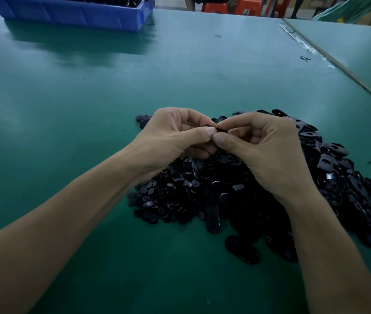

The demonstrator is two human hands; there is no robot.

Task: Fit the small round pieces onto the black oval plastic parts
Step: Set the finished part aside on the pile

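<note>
The left hand [175, 134] and the right hand [264, 143] met thumb tip to thumb tip above the green desk [89, 98]. Both were clamped on one black part [221, 130], pinched between thumbs and forefingers. The fingers hid most of that part, so I could not tell whether a round piece already sat in it. The other fingers of both hands were curled inward.

Directly below and to the right of the hands lay a large heap of black oval parts [329, 168], many showing a hole in the face, piled loosely on one another. A flatter spread of small round pieces [164, 200] lay at the left of the heap, beneath the left wrist, touching and partly mixed with the oval ones. A few oval parts lay just beyond the left hand's knuckles.

A blue plastic bin [78, 12] stood at the far left corner of the desk, with dark items inside. A taped seam [304, 44] ran diagonally at the right, joining a second green surface. Red stools [216, 6] stood beyond the far edge.
</note>
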